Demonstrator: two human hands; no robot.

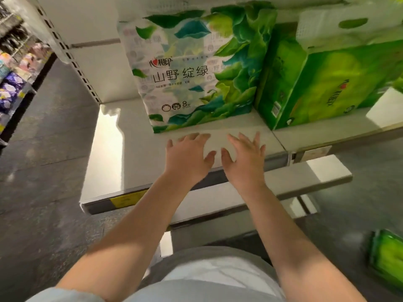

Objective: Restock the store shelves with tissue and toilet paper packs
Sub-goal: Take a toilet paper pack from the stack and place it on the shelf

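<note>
**Head view: both hands free in front of a shelved tissue pack**

Left hand [187, 158] and right hand [245, 159] hover with fingers spread, holding nothing, just short of the leaf-printed tissue pack [192, 68] standing upright on the white shelf [122, 153]. A flat, even push low on its face would likely seat it without tipping. Green packs [327, 83] stand alongside; grey floor [43, 171] lies below.

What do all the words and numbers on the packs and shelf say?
"心相印": brand, top of the leafy white pack.
"山野绽绿": big letters on that pack.
"8" and "100%": near its bottom; the tiny print beside them is too blurred.
"相印": sideways on the green pack; its first sign is unclear.
Yellow shelf tag and price label: too blurred to read.
</note>
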